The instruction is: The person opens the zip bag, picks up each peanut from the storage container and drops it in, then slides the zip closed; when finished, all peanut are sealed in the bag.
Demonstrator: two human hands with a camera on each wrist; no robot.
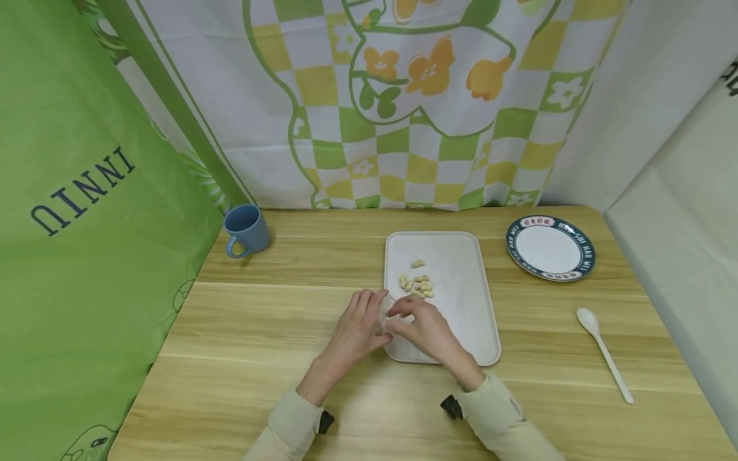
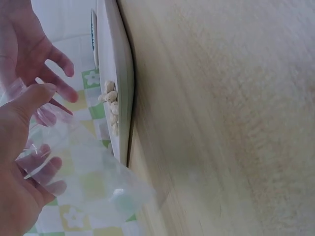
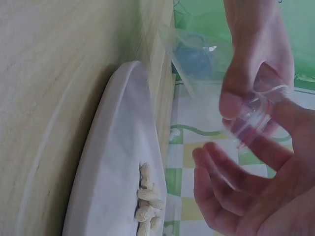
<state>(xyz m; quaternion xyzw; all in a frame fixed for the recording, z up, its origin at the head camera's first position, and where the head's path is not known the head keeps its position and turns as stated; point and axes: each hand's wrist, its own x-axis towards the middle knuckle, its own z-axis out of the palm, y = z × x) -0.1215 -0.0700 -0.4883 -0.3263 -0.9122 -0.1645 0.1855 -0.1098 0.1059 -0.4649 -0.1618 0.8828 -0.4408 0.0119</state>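
Observation:
A clear plastic bag (image 1: 385, 312) hangs between both hands above the tray's left edge. My left hand (image 1: 357, 325) grips it near its mouth; in the left wrist view the thumb lies across the film with fingers behind. My right hand (image 1: 426, 328) pinches the mouth between thumb and index finger, its other fingers loose. A pink-red strip runs along the bag's mouth (image 3: 250, 135) in the right wrist view. Several unshelled peanuts (image 1: 423, 287) lie on the white tray (image 1: 464, 314), just beyond the hands. Through the bag's lower part (image 2: 103, 182) I see the curtain, with no contents visible.
At the back left stands a blue mug (image 1: 248, 229). To the right of the tray are a plate (image 1: 548, 248) with a dark green rim and a white spoon (image 1: 605, 355). A patterned curtain (image 1: 415, 147) borders the wooden table (image 1: 242, 346) at the back.

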